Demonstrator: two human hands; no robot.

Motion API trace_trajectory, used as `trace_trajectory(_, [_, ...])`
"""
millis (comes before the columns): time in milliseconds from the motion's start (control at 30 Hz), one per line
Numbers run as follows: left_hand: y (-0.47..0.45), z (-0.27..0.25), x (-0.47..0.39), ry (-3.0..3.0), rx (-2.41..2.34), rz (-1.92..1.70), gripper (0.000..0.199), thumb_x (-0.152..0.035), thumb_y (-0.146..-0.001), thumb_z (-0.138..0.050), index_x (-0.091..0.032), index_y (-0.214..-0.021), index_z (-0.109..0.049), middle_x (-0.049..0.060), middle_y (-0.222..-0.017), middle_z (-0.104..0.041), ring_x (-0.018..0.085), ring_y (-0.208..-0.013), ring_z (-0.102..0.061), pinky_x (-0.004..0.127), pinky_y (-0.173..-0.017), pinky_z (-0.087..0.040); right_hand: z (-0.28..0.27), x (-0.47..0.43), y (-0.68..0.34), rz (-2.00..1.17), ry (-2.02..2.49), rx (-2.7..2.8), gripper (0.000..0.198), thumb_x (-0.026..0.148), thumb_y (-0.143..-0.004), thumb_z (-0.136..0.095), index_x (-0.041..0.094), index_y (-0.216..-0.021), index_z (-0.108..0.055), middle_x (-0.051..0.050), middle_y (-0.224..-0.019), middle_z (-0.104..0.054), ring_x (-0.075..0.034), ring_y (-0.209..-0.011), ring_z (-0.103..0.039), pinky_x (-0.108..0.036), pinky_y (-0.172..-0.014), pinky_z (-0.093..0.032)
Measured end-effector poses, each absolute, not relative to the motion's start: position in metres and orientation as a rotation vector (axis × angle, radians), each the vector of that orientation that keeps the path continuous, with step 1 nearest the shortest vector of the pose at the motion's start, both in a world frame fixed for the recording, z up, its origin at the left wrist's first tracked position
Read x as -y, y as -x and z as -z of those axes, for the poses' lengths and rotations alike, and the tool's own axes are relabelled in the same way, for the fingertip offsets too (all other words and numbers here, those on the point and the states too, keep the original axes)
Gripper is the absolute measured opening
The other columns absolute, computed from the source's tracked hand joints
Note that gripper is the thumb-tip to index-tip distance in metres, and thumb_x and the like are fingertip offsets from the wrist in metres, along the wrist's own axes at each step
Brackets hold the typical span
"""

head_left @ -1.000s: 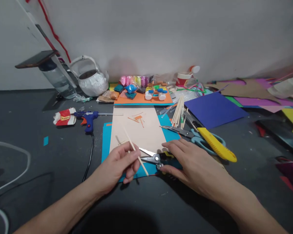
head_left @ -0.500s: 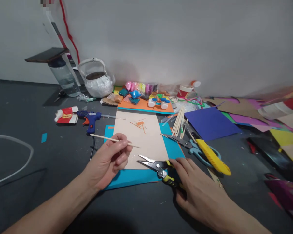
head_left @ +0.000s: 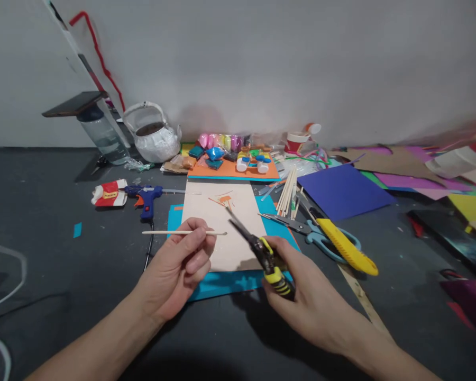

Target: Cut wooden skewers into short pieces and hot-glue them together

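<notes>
Between the thumb and fingers of my left hand [head_left: 186,259] a thin wooden stick [head_left: 166,232] is pinched, lying nearly level. My right hand [head_left: 305,291] grips heavy-duty scissors [head_left: 280,283] by their black and yellow handles. Their blades point up and to the left, just right of the stick's tip and apart from it. Beneath both hands lies a cream paper sheet [head_left: 222,254] on blue sheets [head_left: 226,288]. Small orange paper scraps [head_left: 225,201] rest on the cream sheet.
A blue glue gun [head_left: 148,198] lies at left. Wooden sticks [head_left: 286,193], grey-blue-handled scissors [head_left: 321,239] and a yellow box cutter [head_left: 347,247] lie at right. Behind stand a silver kettle [head_left: 157,143], a water bottle [head_left: 105,137] and clay packets [head_left: 214,153] on orange card.
My right hand has lifted the scissors off the sheet and turned their blades upward, with the blades now closer together. The stick has swung from slanted to nearly level.
</notes>
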State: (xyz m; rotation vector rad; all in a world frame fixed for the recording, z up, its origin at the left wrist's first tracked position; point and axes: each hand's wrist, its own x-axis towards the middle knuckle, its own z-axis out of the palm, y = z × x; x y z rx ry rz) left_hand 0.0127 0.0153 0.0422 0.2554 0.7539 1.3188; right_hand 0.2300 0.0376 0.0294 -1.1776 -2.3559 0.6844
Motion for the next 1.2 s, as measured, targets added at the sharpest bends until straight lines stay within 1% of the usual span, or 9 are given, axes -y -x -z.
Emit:
trace_trajectory(100, [-0.019, -0.036, -0.013, -0.227, -0.752, -1.327, 0.028, -0.021, -0.065, -0.089, -0.015, -0.077, -0.064, -0.004, -0.063, -0.063, -0.003, -0.036, -0.027, 0.007, -0.033, -0.023, -0.018, -0.034, -0.223, -0.778, 1.126, 2.298, 0.043, 0.013, -0.073, -0.054, 0.02, -0.115, -0.047, -0.008, -0.103, -0.063, -0.023, -0.092, -0.063, -0.037, -0.081, -0.051])
trace_trajectory(267, [-0.023, -0.022, -0.009, -0.225, -0.703, -1.265, 0.022, -0.02, -0.069, -0.087, -0.015, -0.073, -0.066, -0.007, -0.057, -0.059, -0.002, -0.037, -0.012, 0.009, -0.032, -0.016, -0.005, -0.028, -0.224, -0.817, 1.14, 2.308, 0.043, 0.009, -0.066, -0.055, 0.022, -0.106, -0.048, -0.006, -0.095, -0.061, -0.024, -0.086, -0.059, -0.035, -0.072, -0.047])
trace_trajectory(367, [-0.023, -0.018, -0.008, -0.211, -0.685, -1.252, 0.018, -0.017, -0.069, -0.086, -0.016, -0.074, -0.069, -0.008, -0.055, -0.057, -0.002, -0.037, -0.008, 0.009, -0.032, -0.014, -0.003, -0.026, -0.224, -0.828, 1.147, 2.29, 0.044, 0.008, -0.064, -0.056, 0.023, -0.105, -0.047, -0.005, -0.094, -0.06, -0.024, -0.083, -0.059, -0.034, -0.068, -0.046])
trace_trajectory(467, [-0.021, -0.015, -0.006, -0.192, -0.672, -1.256, 0.014, -0.017, -0.073, -0.083, -0.017, -0.076, -0.07, -0.01, -0.052, -0.054, -0.002, -0.037, -0.007, 0.009, -0.033, -0.017, 0.0, -0.026, -0.224, -0.801, 1.069, 2.28, 0.046, 0.009, -0.065, -0.057, 0.023, -0.108, -0.046, -0.005, -0.095, -0.059, -0.024, -0.084, -0.058, -0.034, -0.068, -0.045])
trace_trajectory(533, [-0.02, -0.013, -0.005, -0.201, -0.661, -1.254, 0.011, -0.018, -0.076, -0.082, -0.017, -0.077, -0.07, -0.009, -0.053, -0.055, -0.002, -0.036, -0.007, 0.009, -0.034, -0.018, 0.002, -0.026, -0.224, -0.808, 1.054, 2.27, 0.047, 0.01, -0.066, -0.057, 0.024, -0.109, -0.046, -0.005, -0.095, -0.059, -0.024, -0.084, -0.058, -0.034, -0.068, -0.044])
trace_trajectory(633, [-0.02, -0.01, -0.005, -0.232, -0.636, -1.239, 0.009, -0.021, -0.079, -0.079, -0.017, -0.079, -0.071, -0.008, -0.055, -0.057, -0.002, -0.036, -0.009, 0.01, -0.035, -0.016, 0.003, -0.027, -0.223, -0.843, 1.079, 2.258, 0.046, 0.01, -0.066, -0.057, 0.024, -0.108, -0.046, -0.005, -0.095, -0.059, -0.024, -0.084, -0.057, -0.034, -0.067, -0.044])
trace_trajectory(767, [-0.02, -0.009, -0.006, -0.227, -0.602, -1.233, 0.007, -0.019, -0.082, -0.076, -0.017, -0.079, -0.07, -0.009, -0.051, -0.053, -0.002, -0.036, -0.01, 0.011, -0.036, -0.014, 0.002, -0.028, -0.222, -0.838, 1.071, 2.256, 0.046, 0.009, -0.066, -0.056, 0.023, -0.109, -0.046, -0.005, -0.096, -0.059, -0.024, -0.086, -0.057, -0.035, -0.07, -0.044])
trace_trajectory(1000, [-0.021, -0.011, -0.004, -0.192, -0.677, -1.268, 0.012, -0.017, -0.077, -0.081, -0.019, -0.077, -0.068, -0.008, -0.055, -0.057, -0.001, -0.037, -0.014, 0.009, -0.035, -0.018, -0.002, -0.026, -0.221, -0.862, 1.074, 2.259, 0.044, 0.008, -0.066, -0.056, 0.023, -0.107, -0.047, -0.006, -0.095, -0.059, -0.024, -0.086, -0.057, -0.035, -0.069, -0.044])
trace_trajectory(1200, [-0.022, -0.013, -0.005, -0.159, -0.703, -1.296, 0.018, -0.016, -0.072, -0.084, -0.019, -0.075, -0.066, -0.008, -0.066, -0.064, -0.002, -0.036, -0.015, 0.007, -0.033, -0.02, -0.004, -0.023, -0.223, -0.949, 1.037, 2.244, 0.043, 0.005, -0.067, -0.056, 0.024, -0.106, -0.047, -0.004, -0.095, -0.061, -0.022, -0.086, -0.059, -0.032, -0.07, -0.045])
